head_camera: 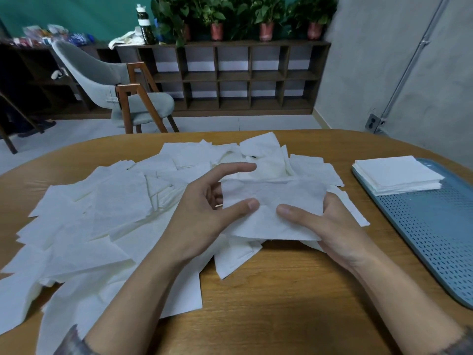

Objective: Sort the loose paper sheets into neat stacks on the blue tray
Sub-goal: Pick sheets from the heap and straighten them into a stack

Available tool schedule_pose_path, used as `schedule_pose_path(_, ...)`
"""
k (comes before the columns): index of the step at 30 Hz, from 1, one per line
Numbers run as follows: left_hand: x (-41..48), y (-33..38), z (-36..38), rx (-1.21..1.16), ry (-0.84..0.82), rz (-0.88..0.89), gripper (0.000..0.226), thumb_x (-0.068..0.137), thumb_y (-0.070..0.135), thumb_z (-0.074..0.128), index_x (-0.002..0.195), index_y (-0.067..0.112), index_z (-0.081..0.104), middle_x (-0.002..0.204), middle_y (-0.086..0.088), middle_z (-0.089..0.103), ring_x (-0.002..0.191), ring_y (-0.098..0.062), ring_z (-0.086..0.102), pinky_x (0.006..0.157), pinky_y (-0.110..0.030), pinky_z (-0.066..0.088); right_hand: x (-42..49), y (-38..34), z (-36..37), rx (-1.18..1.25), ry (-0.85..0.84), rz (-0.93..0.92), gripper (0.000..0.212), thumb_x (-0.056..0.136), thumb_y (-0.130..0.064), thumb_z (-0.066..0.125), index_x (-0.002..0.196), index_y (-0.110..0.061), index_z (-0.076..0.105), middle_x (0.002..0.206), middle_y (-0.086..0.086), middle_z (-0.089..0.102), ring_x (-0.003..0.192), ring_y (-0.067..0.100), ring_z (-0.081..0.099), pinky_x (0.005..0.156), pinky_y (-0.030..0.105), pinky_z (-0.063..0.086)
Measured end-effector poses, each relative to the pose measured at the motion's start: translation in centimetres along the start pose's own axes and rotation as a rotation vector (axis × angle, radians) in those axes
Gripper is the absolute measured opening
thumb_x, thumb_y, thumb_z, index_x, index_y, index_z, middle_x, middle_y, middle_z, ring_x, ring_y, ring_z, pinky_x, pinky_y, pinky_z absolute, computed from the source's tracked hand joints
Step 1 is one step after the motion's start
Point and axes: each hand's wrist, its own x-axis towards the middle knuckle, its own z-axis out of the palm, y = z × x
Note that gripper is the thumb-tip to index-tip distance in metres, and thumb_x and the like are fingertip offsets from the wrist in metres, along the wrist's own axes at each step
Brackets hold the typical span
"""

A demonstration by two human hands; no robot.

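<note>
Both hands hold one white paper sheet [273,201] lifted above the wooden table. My left hand [204,208] pinches its left edge, thumb on top and forefinger stretched out above the sheet. My right hand [330,226] grips its right side, thumb lying across the sheet and fingers hidden behind it. Several loose white sheets [102,213] lie scattered in a heap across the left and middle of the table. At the right sits the blue perforated tray [435,239], with one neat stack of white sheets [396,175] on its far end.
The round wooden table [281,290] shows bare wood in front of my hands. Beyond it stand a grey chair [115,98] and a dark shelf unit [230,78] with potted plants on top. A grey wall with a conduit is at the right.
</note>
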Motion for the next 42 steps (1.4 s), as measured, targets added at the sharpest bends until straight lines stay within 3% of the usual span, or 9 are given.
schedule_pose_path(6,0.2,-1.1,0.4,0.067,0.11,0.01,0.037,0.091,0.013,0.081,0.12,0.035,0.074,0.106,0.009,0.077,0.096,-0.012,0.075,0.08,-0.033,0.063,0.0,0.0,0.4,-0.022,0.073,-0.043,0.036,0.079,-0.038,0.079,0.111,-0.024,0.078,0.11,-0.008,0.08,0.105,0.012,0.075,0.094,0.036,0.057)
schedule_pose_path(10,0.2,-1.4,0.5,0.056,0.149,-0.025,0.037,0.09,0.01,0.082,0.119,0.032,0.074,0.089,0.006,0.076,0.072,-0.009,0.074,0.064,-0.023,0.058,0.3,0.1,0.3,-0.021,0.117,-0.063,0.04,0.081,-0.043,0.076,0.117,-0.025,0.077,0.115,-0.008,0.079,0.111,0.012,0.074,0.104,0.045,0.054)
schedule_pose_path(20,0.1,-1.8,1.3,0.02,0.161,-0.023,0.037,0.09,0.01,0.082,0.118,0.033,0.073,0.099,-0.004,0.076,0.075,-0.014,0.076,0.066,-0.021,0.057,0.2,0.1,0.5,-0.013,0.034,-0.157,0.049,0.091,-0.027,0.074,0.137,-0.04,0.065,0.131,-0.013,0.072,0.124,0.011,0.067,0.108,0.046,0.052)
schedule_pose_path(28,0.1,-2.6,1.1,0.371,0.303,0.114,0.062,0.086,0.032,0.086,0.136,0.045,0.051,0.128,0.022,0.055,0.107,-0.002,0.061,0.081,-0.014,0.051,0.7,0.0,0.4,0.026,0.086,-0.209,0.058,0.1,-0.023,0.066,0.141,-0.062,0.052,0.148,-0.019,0.059,0.136,0.012,0.058,0.115,0.05,0.047)
schedule_pose_path(30,0.0,-2.1,1.2,0.29,0.304,0.078,0.061,0.088,0.041,0.081,0.137,0.046,0.046,0.137,0.021,0.048,0.12,0.006,0.056,0.085,-0.009,0.049,0.7,0.1,0.4,0.072,0.093,-0.232,0.067,0.098,-0.021,0.068,0.144,-0.064,0.047,0.155,-0.02,0.051,0.14,0.013,0.055,0.117,0.05,0.045)
schedule_pose_path(34,-0.1,-0.5,1.7,0.036,0.108,-0.089,0.082,0.081,0.061,0.072,0.15,0.059,0.028,0.122,0.04,0.05,0.095,0.039,0.047,0.077,0.005,0.042,0.4,-0.2,0.6,0.254,0.039,-0.249,0.077,0.096,-0.011,0.063,0.15,-0.061,0.039,0.149,-0.008,0.061,0.129,0.02,0.066,0.1,0.04,0.058)
schedule_pose_path(36,-0.1,-0.7,1.6,-0.007,0.053,-0.118,0.096,0.076,0.071,0.081,0.151,0.065,0.023,0.132,0.04,0.053,0.111,0.029,0.053,0.1,-0.009,0.048,0.3,-0.4,0.6,0.311,-0.003,-0.238,0.077,0.096,-0.008,0.06,0.149,-0.06,0.04,0.142,-0.003,0.067,0.124,0.024,0.069,0.088,0.034,0.061)
schedule_pose_path(38,-0.1,-0.9,1.4,-0.106,0.013,-0.161,0.099,0.07,0.066,0.087,0.148,0.069,0.025,0.142,0.03,0.056,0.125,0.007,0.061,0.109,-0.029,0.051,0.4,-0.3,0.5,0.303,-0.003,-0.231,0.075,0.095,-0.013,0.064,0.148,-0.061,0.04,0.147,-0.001,0.063,0.127,0.025,0.067,0.092,0.038,0.061)
schedule_pose_path(42,-0.4,-0.8,1.3,-0.025,0.013,-0.047,0.093,0.091,0.033,0.081,0.153,0.064,0.019,0.117,0.052,0.057,0.103,0.026,0.059,0.086,-0.005,0.052,1.0,0.7,-0.1,-0.034,0.142,-0.289,0.069,0.1,-0.028,0.071,0.145,-0.067,0.036,0.163,-0.01,0.042,0.146,0.023,0.047,0.12,0.057,0.038)
